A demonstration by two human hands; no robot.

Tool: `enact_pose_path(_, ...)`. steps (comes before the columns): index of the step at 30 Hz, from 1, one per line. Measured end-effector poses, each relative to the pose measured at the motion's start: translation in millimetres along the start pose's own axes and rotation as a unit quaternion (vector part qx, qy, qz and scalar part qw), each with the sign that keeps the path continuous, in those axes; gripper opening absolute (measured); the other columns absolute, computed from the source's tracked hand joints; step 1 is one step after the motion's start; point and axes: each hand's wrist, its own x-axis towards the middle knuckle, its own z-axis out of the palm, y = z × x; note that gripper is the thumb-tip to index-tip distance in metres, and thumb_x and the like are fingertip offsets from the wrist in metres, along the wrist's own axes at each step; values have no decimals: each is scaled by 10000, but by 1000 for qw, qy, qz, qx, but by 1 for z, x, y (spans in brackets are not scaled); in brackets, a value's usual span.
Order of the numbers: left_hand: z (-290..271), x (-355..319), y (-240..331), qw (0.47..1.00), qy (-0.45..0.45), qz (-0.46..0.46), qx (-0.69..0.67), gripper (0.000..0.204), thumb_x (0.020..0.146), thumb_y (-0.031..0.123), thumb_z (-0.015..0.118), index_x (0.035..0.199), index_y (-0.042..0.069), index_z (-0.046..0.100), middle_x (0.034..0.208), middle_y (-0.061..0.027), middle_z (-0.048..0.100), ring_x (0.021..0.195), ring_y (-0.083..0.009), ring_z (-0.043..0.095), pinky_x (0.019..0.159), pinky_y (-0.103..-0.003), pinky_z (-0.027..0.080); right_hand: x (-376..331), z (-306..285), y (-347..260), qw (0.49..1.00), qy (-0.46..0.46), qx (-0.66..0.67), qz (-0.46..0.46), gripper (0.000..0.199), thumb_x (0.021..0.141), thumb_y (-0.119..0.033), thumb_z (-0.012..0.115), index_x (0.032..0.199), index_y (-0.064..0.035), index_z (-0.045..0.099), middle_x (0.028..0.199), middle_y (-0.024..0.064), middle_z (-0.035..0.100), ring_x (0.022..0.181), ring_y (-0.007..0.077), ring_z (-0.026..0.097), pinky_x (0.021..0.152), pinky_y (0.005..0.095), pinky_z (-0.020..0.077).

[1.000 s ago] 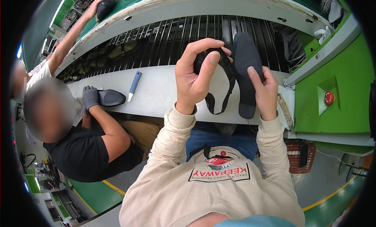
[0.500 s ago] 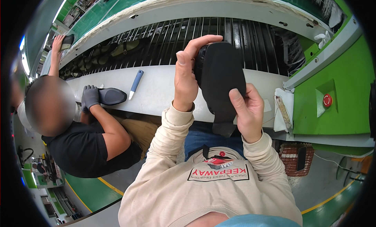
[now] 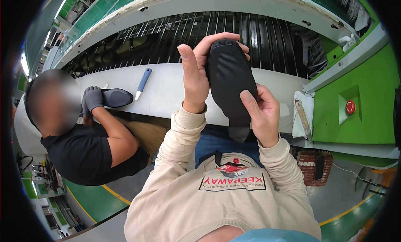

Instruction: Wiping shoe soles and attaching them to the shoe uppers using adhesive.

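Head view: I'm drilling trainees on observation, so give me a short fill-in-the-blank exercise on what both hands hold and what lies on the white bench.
1. The left hand and right hand together hold a ribbed ____ rubber shoe sole.
2. The knife lying on the long white workbench has a ____ plastic handle.
3. The co-worker's hand on the dark shoe sole on the bench wears a ____ fabric glove.

Missing words: black; blue; grey

Shoe factory line: roller conveyor (image 3: 167,24), white bench (image 3: 167,91), green machine w/ red stop button (image 3: 350,106).
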Motion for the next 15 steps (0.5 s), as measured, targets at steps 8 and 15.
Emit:
enact_pose_path(8,-2,1,-1,1000,9,3,-2,1157,1019,861,85,1334,-113,627,1103,-256,748,963,-339,761,863,-424,644,5,-2,3,1000,-7,12,-2,250,1052,-221,770,956,-27,644,834,-58,581,749,24,470,667,199,390)
enact_pose_path(15,-1,2,-3,1000,20,2,-5,1158,1022,856,74,1326,-113,631,1111,-259,751,959,-336,763,856,-418,647,7,-1,3,1000,-10,6,5,240,1050,-216,772,983,-14,662,840,-60,589,752,20,471,676,198,392)
